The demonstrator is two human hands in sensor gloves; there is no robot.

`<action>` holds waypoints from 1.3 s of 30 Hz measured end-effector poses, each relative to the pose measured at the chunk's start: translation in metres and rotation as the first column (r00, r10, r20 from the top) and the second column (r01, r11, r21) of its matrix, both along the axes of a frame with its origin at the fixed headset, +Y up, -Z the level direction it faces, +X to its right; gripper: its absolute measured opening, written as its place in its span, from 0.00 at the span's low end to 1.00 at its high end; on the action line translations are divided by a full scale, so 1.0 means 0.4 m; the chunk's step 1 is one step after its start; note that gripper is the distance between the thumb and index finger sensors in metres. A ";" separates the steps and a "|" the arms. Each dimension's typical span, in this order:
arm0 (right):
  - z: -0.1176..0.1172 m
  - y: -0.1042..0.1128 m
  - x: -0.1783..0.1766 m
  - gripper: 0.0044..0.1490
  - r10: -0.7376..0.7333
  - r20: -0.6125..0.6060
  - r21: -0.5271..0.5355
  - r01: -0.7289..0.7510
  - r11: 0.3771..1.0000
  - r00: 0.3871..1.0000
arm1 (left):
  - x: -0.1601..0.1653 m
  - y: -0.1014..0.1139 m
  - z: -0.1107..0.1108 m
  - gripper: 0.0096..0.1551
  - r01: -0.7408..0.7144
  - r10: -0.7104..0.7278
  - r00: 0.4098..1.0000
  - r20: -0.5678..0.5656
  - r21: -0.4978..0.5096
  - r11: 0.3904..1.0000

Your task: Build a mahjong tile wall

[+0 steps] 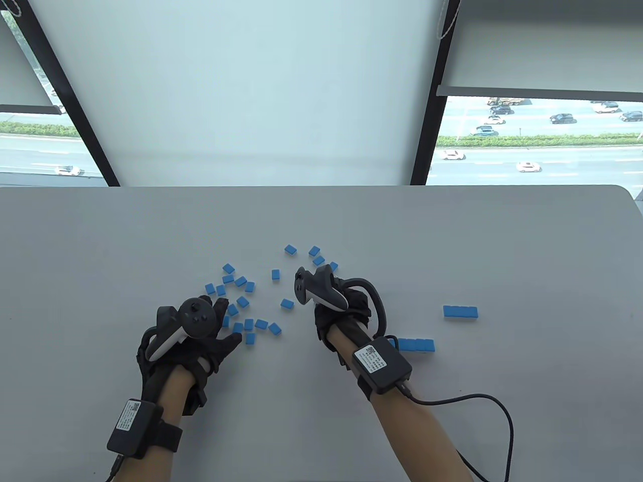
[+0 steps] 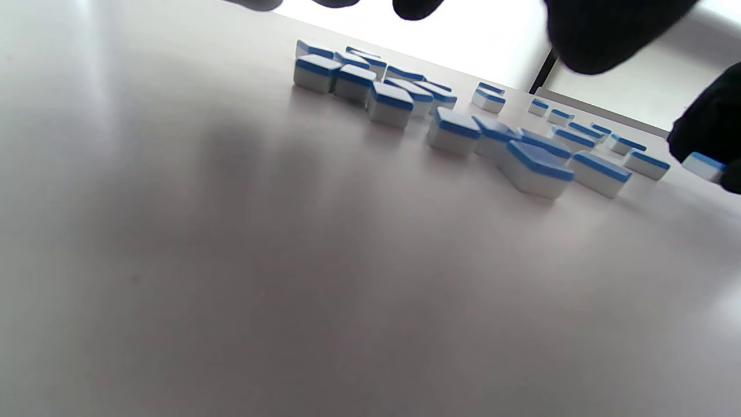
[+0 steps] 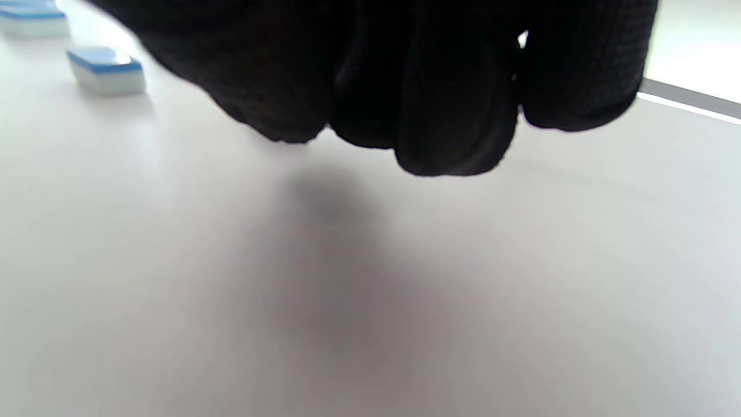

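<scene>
Several loose blue-backed mahjong tiles (image 1: pixel 241 301) lie scattered at the table's middle; they also show in the left wrist view (image 2: pixel 454 130). Two short finished rows lie to the right, one (image 1: pixel 460 312) farther out and one (image 1: pixel 416 345) beside my right forearm. My left hand (image 1: pixel 228 324) hovers spread over the left part of the scatter, its thumb (image 2: pixel 709 124) next to one tile (image 2: pixel 702 165). My right hand (image 1: pixel 346 301) is above the table right of the scatter, with its fingers (image 3: pixel 451 116) curled together. No tile shows in it.
The grey table (image 1: pixel 150 241) runs to a far edge below the window. More loose tiles (image 1: pixel 314 251) lie just beyond my right hand. One lone tile (image 3: pixel 106 69) shows at the upper left of the right wrist view. A cable (image 1: pixel 482 401) trails from my right wrist.
</scene>
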State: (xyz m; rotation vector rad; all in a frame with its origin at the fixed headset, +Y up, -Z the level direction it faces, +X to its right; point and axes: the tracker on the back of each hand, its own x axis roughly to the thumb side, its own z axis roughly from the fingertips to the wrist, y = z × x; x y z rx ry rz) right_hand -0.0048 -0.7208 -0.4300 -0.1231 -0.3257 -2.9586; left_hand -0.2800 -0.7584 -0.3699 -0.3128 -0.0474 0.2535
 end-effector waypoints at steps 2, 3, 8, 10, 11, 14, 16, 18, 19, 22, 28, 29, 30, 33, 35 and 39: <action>0.014 0.046 0.029 0.39 -0.036 -0.029 0.049 0.038 0.998 0.999 | -0.001 0.000 0.000 0.52 0.001 -0.001 1.000 -0.001 0.001 1.000; 0.021 0.073 0.052 0.38 -0.057 -0.046 0.079 0.060 0.995 0.997 | -0.001 0.000 0.000 0.52 0.000 0.000 1.000 -0.002 0.000 1.000; 0.049 0.169 0.210 0.38 -0.118 -0.043 0.224 0.125 0.967 0.992 | -0.002 0.001 0.001 0.52 0.003 -0.003 1.000 -0.005 0.002 1.000; 0.060 0.189 0.301 0.38 -0.133 0.004 0.283 0.126 0.951 0.991 | -0.003 0.002 0.001 0.52 0.005 -0.005 1.000 -0.006 0.004 1.000; 0.065 0.192 0.340 0.38 -0.139 0.022 0.304 0.126 0.944 0.990 | -0.003 0.003 0.001 0.52 0.005 -0.005 1.000 -0.007 0.005 1.000; 0.086 0.182 0.462 0.38 -0.185 0.104 0.382 0.133 0.915 0.977 | -0.004 0.003 0.000 0.52 0.004 -0.004 1.000 -0.010 0.005 1.000; 0.097 0.162 0.530 0.38 -0.209 0.175 0.413 0.121 0.903 0.962 | -0.005 0.003 -0.001 0.52 0.005 -0.005 1.000 -0.011 0.003 1.000; 0.106 0.134 0.592 0.38 -0.221 0.232 0.441 0.101 0.892 0.947 | -0.006 0.002 -0.002 0.52 0.006 -0.006 1.000 -0.012 0.000 1.000; 0.110 0.117 0.621 0.38 -0.228 0.259 0.456 0.090 0.885 0.938 | -0.006 0.000 -0.002 0.52 0.007 -0.007 1.000 -0.012 -0.002 1.000; 0.107 0.060 0.684 0.38 -0.208 0.344 0.442 0.038 0.896 0.916 | -0.006 -0.005 -0.002 0.52 0.009 -0.009 1.000 -0.012 -0.010 1.000; 0.081 -0.054 0.745 0.37 -0.134 0.448 0.253 0.019 0.967 0.884 | -0.005 -0.008 -0.002 0.52 0.011 -0.011 1.000 -0.010 -0.018 1.000; 0.079 -0.062 0.748 0.37 -0.127 0.453 0.233 0.020 0.972 0.883 | -0.005 -0.008 -0.002 0.52 0.010 -0.010 1.000 -0.010 -0.018 1.000; 0.076 -0.071 0.751 0.37 -0.117 0.458 0.219 0.016 0.976 0.881 | -0.005 -0.008 -0.002 0.52 0.008 -0.008 1.000 -0.011 -0.019 1.000; 0.069 -0.084 0.754 0.36 -0.121 0.452 0.196 0.034 0.980 0.884 | -0.005 -0.007 -0.001 0.52 0.006 -0.006 1.000 -0.010 -0.020 1.000; 0.068 -0.083 0.753 0.36 -0.131 0.449 0.192 0.048 0.980 0.884 | -0.004 -0.008 -0.002 0.52 0.007 -0.007 1.000 -0.007 -0.019 1.000; 0.066 -0.088 0.748 0.36 -0.135 0.439 0.184 0.058 0.981 0.888 | -0.002 -0.007 -0.002 0.52 0.008 -0.009 1.000 -0.002 -0.019 1.000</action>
